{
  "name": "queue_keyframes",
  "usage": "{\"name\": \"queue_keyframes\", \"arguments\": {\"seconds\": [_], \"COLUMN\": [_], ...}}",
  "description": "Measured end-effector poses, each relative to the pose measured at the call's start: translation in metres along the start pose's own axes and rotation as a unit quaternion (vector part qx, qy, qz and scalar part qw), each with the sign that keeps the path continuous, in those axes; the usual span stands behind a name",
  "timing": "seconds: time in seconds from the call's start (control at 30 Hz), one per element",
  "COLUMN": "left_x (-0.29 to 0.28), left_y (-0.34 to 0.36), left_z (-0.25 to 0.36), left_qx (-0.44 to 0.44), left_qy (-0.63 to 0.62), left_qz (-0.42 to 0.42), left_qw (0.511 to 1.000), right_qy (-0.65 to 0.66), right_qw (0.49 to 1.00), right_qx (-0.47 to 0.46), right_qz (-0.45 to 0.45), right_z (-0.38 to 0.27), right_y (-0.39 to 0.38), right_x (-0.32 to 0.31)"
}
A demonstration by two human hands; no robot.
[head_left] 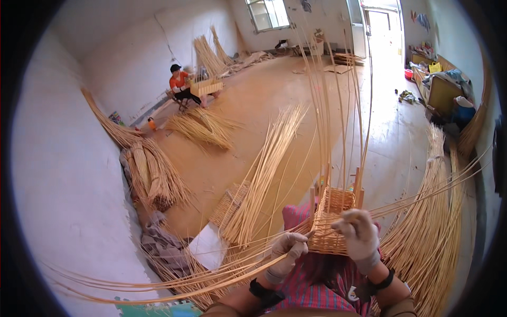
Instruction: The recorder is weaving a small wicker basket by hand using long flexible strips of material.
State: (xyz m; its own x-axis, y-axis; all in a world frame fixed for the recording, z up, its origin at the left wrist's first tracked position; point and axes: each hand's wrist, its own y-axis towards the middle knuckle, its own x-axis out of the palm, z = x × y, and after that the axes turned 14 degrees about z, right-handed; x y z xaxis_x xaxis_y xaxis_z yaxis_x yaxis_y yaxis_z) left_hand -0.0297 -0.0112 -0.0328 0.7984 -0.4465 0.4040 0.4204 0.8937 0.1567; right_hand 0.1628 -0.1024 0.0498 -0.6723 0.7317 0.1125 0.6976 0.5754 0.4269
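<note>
A half-woven wicker basket (330, 238) stands at my lap, with upright wooden stakes (359, 185) at its corners and long willow rods (343, 116) rising from its far side. My left hand (288, 255), in a whitish glove, is closed at the basket's near left corner around willow strands (211, 277) that trail far to the left. At the near right side my gloved right hand (360, 238) is raised against the weave, its fingers curled. What lies between those fingers is too small to make out. More strands (422, 198) stick out to the right behind that hand.
Willow bundles lie on the right (422, 227), ahead (269, 169) and by the left wall (150, 169). A woven panel (229, 203) and white sheet (208, 247) lie left of my lap. A co-worker (181, 84) sits far left at another basket (206, 87). Cluttered furniture (443, 90) lines the right wall.
</note>
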Motion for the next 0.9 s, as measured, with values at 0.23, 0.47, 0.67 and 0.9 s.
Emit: {"name": "queue_keyframes", "arguments": {"seconds": [0.23,0.47,0.67,0.9], "left_x": [-0.017,0.003,0.015,0.036], "left_y": [0.010,-0.013,-0.007,0.034], "left_z": [0.007,-0.021,-0.028,-0.104], "left_qx": [-0.099,0.013,-0.094,-0.193], "left_qy": [0.153,-0.013,0.375,0.251], "left_qz": [-0.081,0.051,-0.136,0.016], "left_qw": [0.980,0.999,0.912,0.948], "right_qy": [-0.080,0.034,0.051,0.035], "right_qw": [0.975,0.939,0.928,0.926], "right_qx": [0.134,0.199,0.298,0.285], "right_qz": [0.160,0.278,0.216,0.245], "right_z": [0.044,0.138,0.123,0.134], "right_y": [-0.041,-0.023,-0.030,-0.023], "right_x": [-0.071,-0.123,-0.143,-0.127]}}
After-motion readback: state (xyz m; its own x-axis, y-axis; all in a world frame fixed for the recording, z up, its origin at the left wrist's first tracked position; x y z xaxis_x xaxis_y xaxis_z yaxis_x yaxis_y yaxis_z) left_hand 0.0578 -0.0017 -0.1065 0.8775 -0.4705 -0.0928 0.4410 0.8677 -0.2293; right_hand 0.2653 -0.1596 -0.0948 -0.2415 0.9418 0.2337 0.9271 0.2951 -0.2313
